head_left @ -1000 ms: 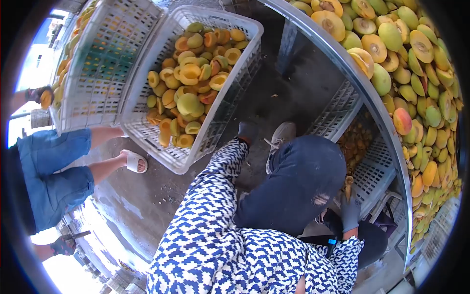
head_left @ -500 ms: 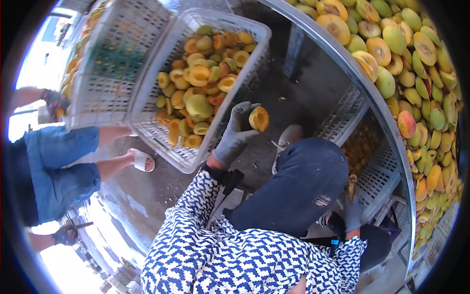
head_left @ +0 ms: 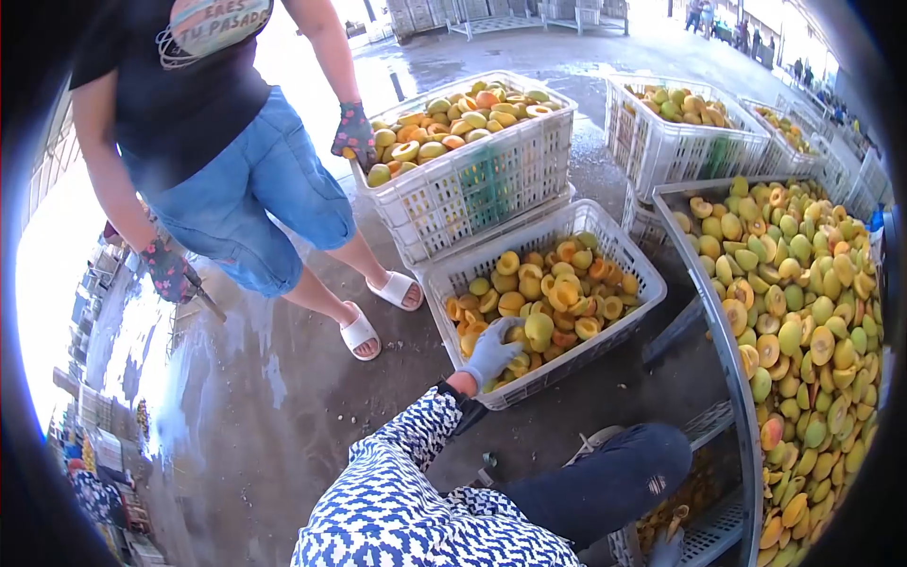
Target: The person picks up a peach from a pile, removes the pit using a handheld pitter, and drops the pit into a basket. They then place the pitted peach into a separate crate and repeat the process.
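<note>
My left hand, in a grey glove, reaches over the near-left rim of a white plastic crate. Its fingers are apart and come up against a whole yellow-green peach among cut peach halves. No fruit half shows in its grasp. Low at the right, my gloved right hand is closed around a slim tan tool, beside my knee and partly cut off by the frame's lower edge. The tool's exact kind cannot be made out.
A metal-rimmed table heaped with peach halves stands at my right. Behind the near crate is a fuller crate, with a person's gloved hand at its corner. More filled crates stand at the back right. Another crate sits below the table.
My left hand has moved from beside the crate into it; the peach half it held no longer shows there. The view has tilted up, and the other person's hand is now at the rear crate.
</note>
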The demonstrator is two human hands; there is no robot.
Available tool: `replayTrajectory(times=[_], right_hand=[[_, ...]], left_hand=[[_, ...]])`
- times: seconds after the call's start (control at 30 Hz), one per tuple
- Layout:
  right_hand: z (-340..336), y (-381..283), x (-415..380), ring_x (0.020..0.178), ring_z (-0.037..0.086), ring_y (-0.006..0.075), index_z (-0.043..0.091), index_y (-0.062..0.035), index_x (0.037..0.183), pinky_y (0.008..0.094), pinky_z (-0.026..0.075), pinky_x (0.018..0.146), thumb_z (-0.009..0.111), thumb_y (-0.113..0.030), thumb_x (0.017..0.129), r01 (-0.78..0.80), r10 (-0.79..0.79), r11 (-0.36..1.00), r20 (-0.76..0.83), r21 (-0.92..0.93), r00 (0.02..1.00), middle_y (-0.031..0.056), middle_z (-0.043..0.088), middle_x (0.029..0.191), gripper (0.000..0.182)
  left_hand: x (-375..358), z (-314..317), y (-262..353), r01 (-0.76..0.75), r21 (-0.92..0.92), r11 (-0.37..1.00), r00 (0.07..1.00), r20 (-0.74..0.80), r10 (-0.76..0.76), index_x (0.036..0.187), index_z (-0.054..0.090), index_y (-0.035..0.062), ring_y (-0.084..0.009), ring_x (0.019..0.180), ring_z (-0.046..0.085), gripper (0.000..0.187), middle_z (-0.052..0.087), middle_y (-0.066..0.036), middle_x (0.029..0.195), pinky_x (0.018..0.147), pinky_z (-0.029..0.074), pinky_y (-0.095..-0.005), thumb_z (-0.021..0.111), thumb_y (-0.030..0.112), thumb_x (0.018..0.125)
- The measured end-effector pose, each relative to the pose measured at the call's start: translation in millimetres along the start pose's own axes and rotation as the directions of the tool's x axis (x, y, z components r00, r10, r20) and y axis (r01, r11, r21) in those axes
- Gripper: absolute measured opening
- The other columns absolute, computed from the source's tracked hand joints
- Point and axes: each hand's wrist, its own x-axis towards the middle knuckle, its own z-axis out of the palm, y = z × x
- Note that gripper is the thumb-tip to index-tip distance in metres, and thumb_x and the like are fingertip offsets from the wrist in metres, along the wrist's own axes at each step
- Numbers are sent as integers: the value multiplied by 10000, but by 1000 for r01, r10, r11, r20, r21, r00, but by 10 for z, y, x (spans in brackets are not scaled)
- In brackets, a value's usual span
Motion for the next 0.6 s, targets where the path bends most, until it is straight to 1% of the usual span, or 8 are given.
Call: replayTrajectory(times=[0.07,0.17,0.2,0.23,0.27,0.4,0.47,0.6], right_hand=[[-86,37,-60,1347,203,283,387,-123,1357,442,226,1046,391,-219,907,293,27,430,336,-854,941,55,314,1436,460],[-410,-248,1,1316,274,313,422,-116,1329,425,296,1018,421,-219,888,303,-39,124,300,-945,953,100,356,1406,453],[-736,-606,116,1316,274,313,422,-116,1329,425,296,1018,421,-219,888,292,-28,125,291,-948,956,100,356,1406,453],[-1198,-1099,284,1283,323,328,453,-116,1301,419,343,984,431,-205,874,-82,197,772,116,-631,973,124,380,1383,437],[-1459,-1375,374,1251,372,344,484,-115,1273,412,389,949,442,-192,860,-476,466,876,122,79,876,149,404,1359,422],[-1781,-1834,436,819,576,300,604,-66,976,418,476,675,512,-151,824,-172,170,984,-459,39,872,153,581,847,197],[-1737,-1604,298,856,565,316,604,-95,1007,396,479,669,548,-127,767,-183,21,902,-383,-392,924,180,568,1057,248],[-2110,-1834,351,758,636,319,560,-13,1052,397,505,667,522,-260,850,-567,606,793,-392,225,692,150,649,847,321]], left_hand=[[-42,-178,-63,90,129,987,996,15,-93,1100,562,48,-226,1020,555,387,584,-123,1065,874,428,-308,649,153,737],[-109,-268,10,137,202,970,990,-64,-127,1085,576,59,-253,1009,564,364,596,-134,1067,877,430,-323,643,179,749],[-118,-267,43,126,199,972,992,-53,-118,1085,576,59,-253,1009,564,364,596,-134,1067,877,430,-323,643,179,749],[-121,-239,86,115,204,972,992,-74,-102,1079,583,60,-254,999,571,357,604,-137,1057,871,434,-324,644,187,751],[-108,-197,115,100,210,973,993,-88,-83,1072,590,60,-256,989,579,350,612,-140,1047,866,438,-325,645,195,753],[64,-72,216,-456,522,721,881,151,448,950,633,17,-186,858,598,153,637,-81,925,796,474,-300,574,62,817],[215,271,476,-89,36,995,984,158,82,985,610,12,-94,814,561,165,616,-34,915,754,462,-225,546,11,834],[243,998,1179,-66,-130,989,925,364,109,1001,612,1,-68,791,542,179,612,-23,890,715,454,-209,584,46,829]])
